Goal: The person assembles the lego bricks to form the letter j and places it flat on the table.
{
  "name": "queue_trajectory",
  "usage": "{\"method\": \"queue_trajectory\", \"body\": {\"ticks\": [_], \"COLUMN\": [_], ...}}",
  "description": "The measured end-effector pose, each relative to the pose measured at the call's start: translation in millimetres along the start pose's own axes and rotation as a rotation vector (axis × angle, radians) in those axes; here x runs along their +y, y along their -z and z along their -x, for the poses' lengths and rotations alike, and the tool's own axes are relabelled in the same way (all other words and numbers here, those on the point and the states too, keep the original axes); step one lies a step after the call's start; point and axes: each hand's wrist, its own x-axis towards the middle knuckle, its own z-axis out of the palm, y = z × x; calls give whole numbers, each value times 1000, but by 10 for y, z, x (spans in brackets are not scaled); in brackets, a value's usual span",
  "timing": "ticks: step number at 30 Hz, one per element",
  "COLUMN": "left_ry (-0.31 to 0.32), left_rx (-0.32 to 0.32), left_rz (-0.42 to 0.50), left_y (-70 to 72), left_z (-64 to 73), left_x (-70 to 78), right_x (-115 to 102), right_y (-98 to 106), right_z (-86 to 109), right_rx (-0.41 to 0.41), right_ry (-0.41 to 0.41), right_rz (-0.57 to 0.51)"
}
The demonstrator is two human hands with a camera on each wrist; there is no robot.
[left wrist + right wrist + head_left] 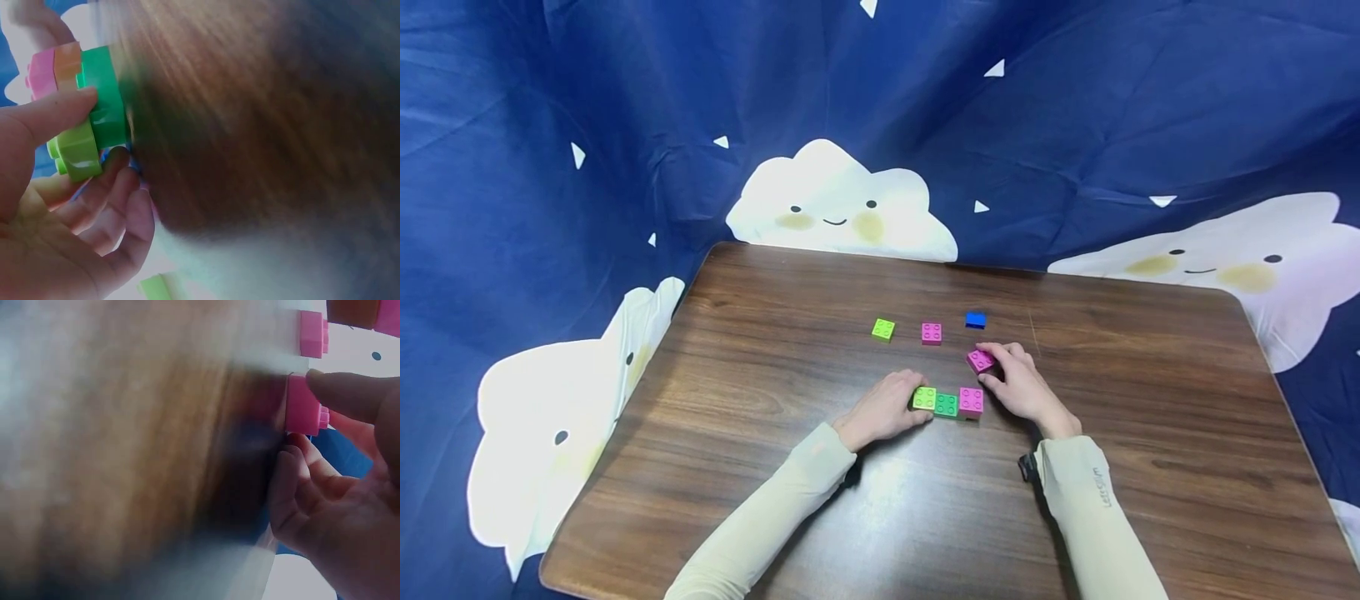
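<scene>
My left hand [889, 407] grips the left end of a small joined row of toy building bricks. A lime brick [924, 398] and a pink brick [972, 402] stand higher at its ends, with a green brick [947, 406] between them. In the left wrist view, the thumb lies across the green brick [106, 94], fingers curl by the lime brick [80, 153], and an orange brick [67, 62] sits under the end pink one. My right hand [1021, 383] pinches a separate magenta brick [980, 360] between thumb and fingers [303, 406], close over the table behind the row.
Farther back on the wooden table [775, 333] lie a loose lime brick [883, 330], a pink brick [931, 333] and a blue brick [975, 320], which is nearest the right fingertips. A blue curtain with white clouds [842, 204] hangs along the table's back and left edges.
</scene>
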Motion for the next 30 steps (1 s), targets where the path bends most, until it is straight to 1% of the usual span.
{"method": "queue_trajectory", "body": {"ticks": [7,15,30], "left_ry": [-14,-24,-32], "left_rx": [11,1,-8], "left_rz": [-14,-52,-83], "left_y": [-3,5,-9], "left_z": [3,2,-15], "left_x": [-6,7,-3], "right_x": [42,63,89], "right_y": [-29,-17,0], "right_z": [16,62,82], "right_rx": [69,95,86], "right_ry": [30,10,-15], "right_rz": [-1,-2,-6]}}
